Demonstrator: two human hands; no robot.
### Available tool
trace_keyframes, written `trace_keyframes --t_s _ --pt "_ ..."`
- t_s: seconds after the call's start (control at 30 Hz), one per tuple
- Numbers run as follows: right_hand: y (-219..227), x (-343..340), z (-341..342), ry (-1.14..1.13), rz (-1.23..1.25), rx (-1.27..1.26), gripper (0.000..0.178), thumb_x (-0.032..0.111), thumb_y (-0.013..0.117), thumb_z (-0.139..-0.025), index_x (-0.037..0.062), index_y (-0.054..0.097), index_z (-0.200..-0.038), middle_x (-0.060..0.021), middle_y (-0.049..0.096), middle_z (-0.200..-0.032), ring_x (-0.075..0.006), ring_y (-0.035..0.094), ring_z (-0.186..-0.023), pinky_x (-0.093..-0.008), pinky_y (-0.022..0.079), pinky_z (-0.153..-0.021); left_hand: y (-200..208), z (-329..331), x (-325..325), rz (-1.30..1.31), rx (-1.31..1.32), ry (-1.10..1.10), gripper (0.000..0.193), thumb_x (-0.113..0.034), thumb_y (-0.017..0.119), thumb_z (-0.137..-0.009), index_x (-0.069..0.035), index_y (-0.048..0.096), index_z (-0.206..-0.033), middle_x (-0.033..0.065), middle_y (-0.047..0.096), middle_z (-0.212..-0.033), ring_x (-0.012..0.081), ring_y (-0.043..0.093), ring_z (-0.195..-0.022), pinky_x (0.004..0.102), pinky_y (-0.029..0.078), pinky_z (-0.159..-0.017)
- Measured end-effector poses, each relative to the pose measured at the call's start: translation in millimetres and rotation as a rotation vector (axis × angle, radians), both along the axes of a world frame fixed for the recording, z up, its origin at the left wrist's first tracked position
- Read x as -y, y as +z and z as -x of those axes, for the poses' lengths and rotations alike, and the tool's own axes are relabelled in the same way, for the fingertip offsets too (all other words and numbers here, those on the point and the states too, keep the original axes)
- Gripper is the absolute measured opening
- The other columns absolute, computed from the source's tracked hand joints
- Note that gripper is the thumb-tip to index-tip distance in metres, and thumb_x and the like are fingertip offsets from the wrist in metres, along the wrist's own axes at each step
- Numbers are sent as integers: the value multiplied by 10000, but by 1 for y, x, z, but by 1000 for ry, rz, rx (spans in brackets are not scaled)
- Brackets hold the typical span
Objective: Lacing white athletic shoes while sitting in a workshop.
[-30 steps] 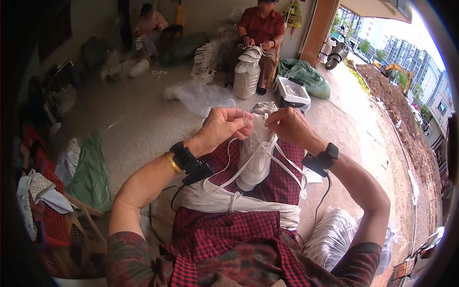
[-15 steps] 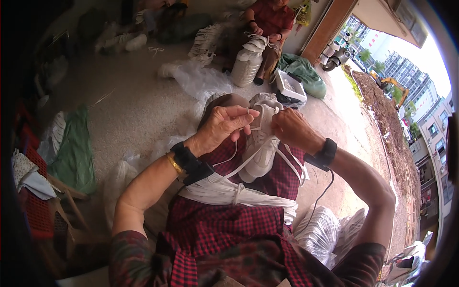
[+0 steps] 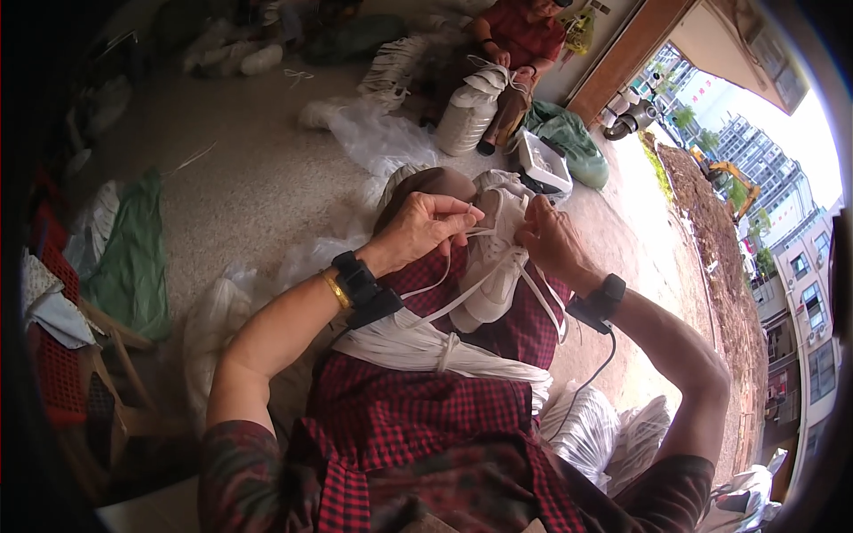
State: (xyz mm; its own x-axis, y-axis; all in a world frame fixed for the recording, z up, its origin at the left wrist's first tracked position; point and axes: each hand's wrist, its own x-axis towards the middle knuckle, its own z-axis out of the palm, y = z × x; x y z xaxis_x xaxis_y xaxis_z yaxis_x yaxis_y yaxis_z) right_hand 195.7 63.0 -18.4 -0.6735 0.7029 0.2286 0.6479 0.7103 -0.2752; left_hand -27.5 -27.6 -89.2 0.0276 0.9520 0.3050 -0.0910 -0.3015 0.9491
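Note:
A white lace-up shoe (image 3: 484,298) rests on my lap, its toe pointing toward me. My left hand (image 3: 422,231) pinches a white shoelace (image 3: 433,286) between thumb and fingers, just left of the shoe's opening. At the shoe's right side, my right hand (image 3: 553,238) is closed with its fingers curled at the eyelets; what it grips there is hidden behind the knuckles. Loose lace ends hang over the toe and down both sides. A bundle of white laces (image 3: 426,348) lies across my lap over a red and black checked apron (image 3: 418,395).
Ahead, another person (image 3: 520,44) sits handling white shoe pieces on a large plastic jar (image 3: 464,124). A white box (image 3: 542,162) and green sack (image 3: 577,147) lie nearby. To the left are a green bag (image 3: 133,266) and red crate (image 3: 62,302); white bundles (image 3: 586,426) sit at right.
My left hand remains pinched on the lace and has shifted slightly. My right hand has turned a little at the eyelets, its fingers lifting. The whole view has tilted slightly.

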Motion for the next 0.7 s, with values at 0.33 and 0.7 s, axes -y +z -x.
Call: trace_keyframes --t_s 0.33,0.7 --pt "4 -2 16 -66 40 31 211 47 662 -767 7 587 -959 -175 651 -816 -279 660 -753 -407 499 -648 1 -3 1 -5 -49 29 243 -242 656 -963 -49 725 -1093 23 671 -738 37 547 -545 185 448 -514" --pt "19 13 16 358 -431 17 180 8 618 -766 19 566 -938 -211 633 -853 -416 632 -804 -516 493 -674 0 -4 7 -29 -49 54 258 -240 675 -946 -33 723 -1092 31 691 -748 39 560 -536 181 456 -517"
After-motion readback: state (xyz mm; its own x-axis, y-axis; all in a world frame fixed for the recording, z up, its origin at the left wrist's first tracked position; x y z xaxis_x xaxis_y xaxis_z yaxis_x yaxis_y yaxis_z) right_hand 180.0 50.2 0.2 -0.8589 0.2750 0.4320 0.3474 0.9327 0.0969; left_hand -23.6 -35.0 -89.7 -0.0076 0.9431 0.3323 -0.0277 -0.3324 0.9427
